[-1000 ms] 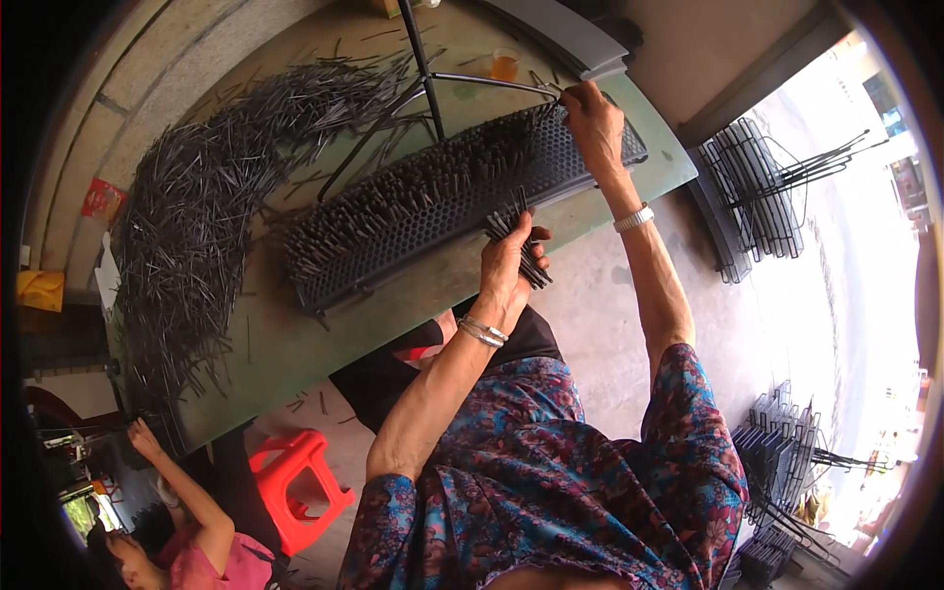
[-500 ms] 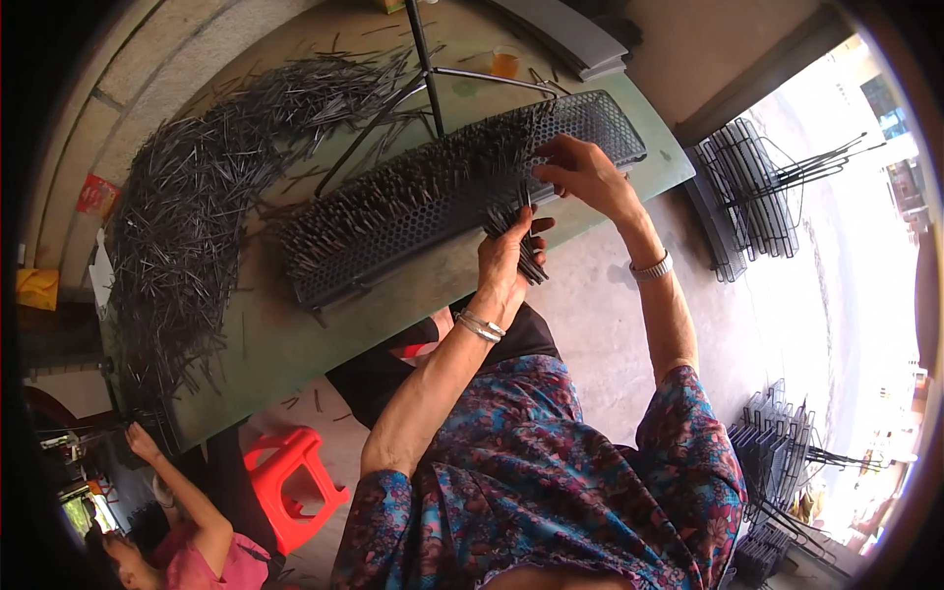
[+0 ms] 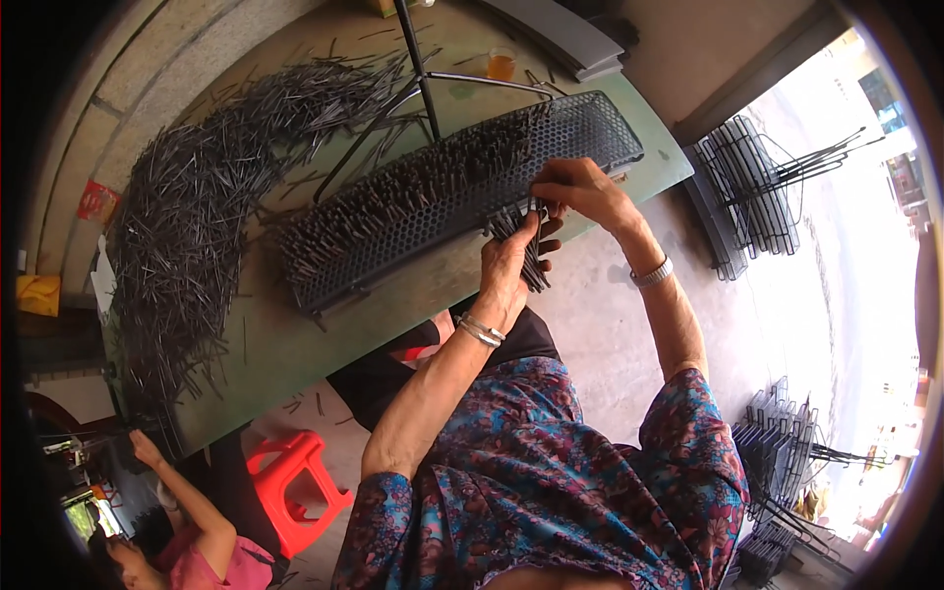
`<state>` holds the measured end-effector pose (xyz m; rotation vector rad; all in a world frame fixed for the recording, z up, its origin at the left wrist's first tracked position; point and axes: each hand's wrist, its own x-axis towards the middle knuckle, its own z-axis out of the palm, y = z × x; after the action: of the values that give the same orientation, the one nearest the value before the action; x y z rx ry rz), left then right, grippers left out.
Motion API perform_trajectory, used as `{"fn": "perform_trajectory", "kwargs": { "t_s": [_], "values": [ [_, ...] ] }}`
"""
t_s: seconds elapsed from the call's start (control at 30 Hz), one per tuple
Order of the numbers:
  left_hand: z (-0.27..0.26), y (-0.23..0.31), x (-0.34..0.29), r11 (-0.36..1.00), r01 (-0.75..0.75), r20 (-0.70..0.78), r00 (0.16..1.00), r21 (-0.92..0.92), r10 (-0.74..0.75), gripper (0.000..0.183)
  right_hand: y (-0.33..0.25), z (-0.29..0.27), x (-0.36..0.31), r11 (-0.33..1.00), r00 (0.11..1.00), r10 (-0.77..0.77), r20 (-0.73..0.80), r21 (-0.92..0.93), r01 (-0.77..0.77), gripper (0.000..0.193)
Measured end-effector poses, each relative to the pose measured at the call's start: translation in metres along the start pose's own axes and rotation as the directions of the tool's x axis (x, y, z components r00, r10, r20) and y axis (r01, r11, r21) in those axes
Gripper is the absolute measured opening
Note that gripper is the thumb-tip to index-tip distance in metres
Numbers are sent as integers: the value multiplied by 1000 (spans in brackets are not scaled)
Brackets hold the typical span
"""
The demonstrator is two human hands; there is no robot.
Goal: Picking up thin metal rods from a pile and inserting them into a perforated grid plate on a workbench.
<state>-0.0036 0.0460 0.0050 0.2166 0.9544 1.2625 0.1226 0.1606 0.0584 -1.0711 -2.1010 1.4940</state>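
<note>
My left hand is closed round a bundle of thin dark rods, just off the near edge of the rack. At the bundle's upper end, my right hand pinches with thumb and forefinger at the tip of a rod; its fingers partly hide that rod. Beyond both hands lies a long dark rack full of small holes, set slantwise on the table. Many similar rods stand upright in its left and middle holes. Bare holes show at its right end and along its near side.
A large heap of loose rods covers the left of the green table. A metal stand and a cup of amber liquid are behind the rack. A red stool and another person are at lower left. Wire racks stand right.
My right hand has come down from over the rack to the top of the bundle in my left hand. My left hand has barely moved.
</note>
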Motion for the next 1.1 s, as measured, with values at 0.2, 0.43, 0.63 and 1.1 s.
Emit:
{"fn": "perform_trajectory", "kwargs": {
  "t_s": [0.2, 0.43, 0.63, 1.1],
  "values": [
    [4, 2, -1, 995, 33, -40, 999, -99, -37, 29, 3, -22, 3, 997, 957, -72, -280, -37, 64, 18],
    [-13, -13, 16, 985, 64, 1, 998, -160, -65, 22, 5, -39, 45, 934, 702, -340, -626, -309, 177, 16],
    [-11, -17, 14, 964, 49, -19, 998, -263, -56, 18, 21, -48, 73, 868, 657, -472, -588, -441, 229, 12],
    [-8, -14, 7, 974, 44, -37, 998, -222, -54, 27, 14, -62, 79, 850, 769, -463, -441, -467, 244, 16]
  ]
}}
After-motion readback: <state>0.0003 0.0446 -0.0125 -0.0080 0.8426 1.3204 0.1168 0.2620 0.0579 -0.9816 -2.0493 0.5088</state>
